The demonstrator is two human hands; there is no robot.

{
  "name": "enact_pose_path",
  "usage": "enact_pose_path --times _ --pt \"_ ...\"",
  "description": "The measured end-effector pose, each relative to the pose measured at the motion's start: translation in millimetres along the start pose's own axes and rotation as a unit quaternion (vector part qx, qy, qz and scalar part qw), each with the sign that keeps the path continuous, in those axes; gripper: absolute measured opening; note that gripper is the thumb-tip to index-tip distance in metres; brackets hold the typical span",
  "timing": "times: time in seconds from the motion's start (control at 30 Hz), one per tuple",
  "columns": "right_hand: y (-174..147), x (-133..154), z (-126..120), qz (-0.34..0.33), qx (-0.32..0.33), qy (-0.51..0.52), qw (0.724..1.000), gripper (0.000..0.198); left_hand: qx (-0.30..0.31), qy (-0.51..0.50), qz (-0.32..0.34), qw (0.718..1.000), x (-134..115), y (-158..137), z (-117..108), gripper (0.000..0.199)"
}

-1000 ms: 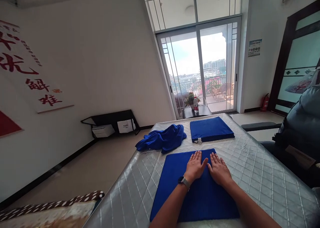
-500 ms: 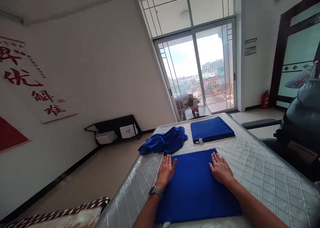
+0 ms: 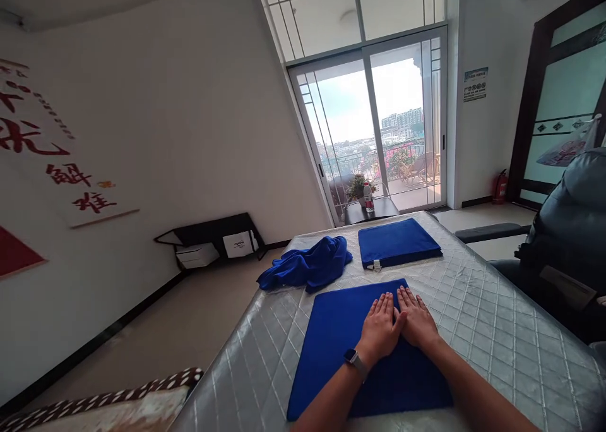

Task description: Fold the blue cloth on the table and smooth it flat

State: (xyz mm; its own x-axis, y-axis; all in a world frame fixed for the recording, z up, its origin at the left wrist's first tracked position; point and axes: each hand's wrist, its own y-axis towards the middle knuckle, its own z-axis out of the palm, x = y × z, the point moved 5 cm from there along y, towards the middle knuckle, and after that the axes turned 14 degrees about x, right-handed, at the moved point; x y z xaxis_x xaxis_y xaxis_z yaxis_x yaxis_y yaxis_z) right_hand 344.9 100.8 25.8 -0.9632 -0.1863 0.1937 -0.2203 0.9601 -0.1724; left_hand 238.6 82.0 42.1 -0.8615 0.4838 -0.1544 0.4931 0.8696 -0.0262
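Note:
A blue cloth (image 3: 331,350) is spread flat as a near-rectangle on the silver quilted table cover (image 3: 511,350). My left hand (image 3: 381,324), with a watch on its wrist, lies flat on the cloth right of its middle. Close beside it, my right hand (image 3: 416,318) rests flat near the cloth's upper right edge; the two thumbs meet or overlap. Both hands have straight fingers and hold nothing. Farther back sit a crumpled blue cloth (image 3: 312,264) on the left and a neatly folded blue stack (image 3: 398,242) with a white tag on the right.
Beyond the table, a small dark table (image 3: 379,212) bears a plant and a bottle (image 3: 368,198) before the glass sliding door. A dark padded chair (image 3: 572,211) stands at the right. A patterned blanket (image 3: 137,403) lies low at the left.
My left hand has slid right across the cloth from its left edge to beside my right hand. My right hand stays near the right edge. The view has shifted slightly.

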Motion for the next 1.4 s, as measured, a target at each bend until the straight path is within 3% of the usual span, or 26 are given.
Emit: enact_pose_path --times 0.13,0.4,0.5,1.1,1.4 --pt "1.8 -0.5 -1.4 0.014 -0.001 0.019 1.0 0.069 0.026 0.0 -0.026 0.999 32.0 -13.1 -1.9 0.076" --pt "1.0 -0.5 -2.0 0.013 -0.002 0.038 0.999 0.07 0.044 0.025 -0.163 0.985 147.1 -78.6 -9.0 0.081" --pt "1.4 -1.1 -0.7 0.013 -0.004 0.036 0.999 0.07 0.035 0.017 -0.196 0.98 172.3 -99.5 -9.3 0.082" --pt "-4.6 8.0 -7.5 0.029 0.009 0.0 1.0 0.069 -0.011 -0.002 -0.192 0.981 178.6 -106.6 -10.1 0.09" --pt "-39.1 11.3 -1.9 0.03 0.007 -0.018 0.999 0.071 -0.027 -0.018 -0.188 0.982 184.0 -104.8 -4.3 0.084"
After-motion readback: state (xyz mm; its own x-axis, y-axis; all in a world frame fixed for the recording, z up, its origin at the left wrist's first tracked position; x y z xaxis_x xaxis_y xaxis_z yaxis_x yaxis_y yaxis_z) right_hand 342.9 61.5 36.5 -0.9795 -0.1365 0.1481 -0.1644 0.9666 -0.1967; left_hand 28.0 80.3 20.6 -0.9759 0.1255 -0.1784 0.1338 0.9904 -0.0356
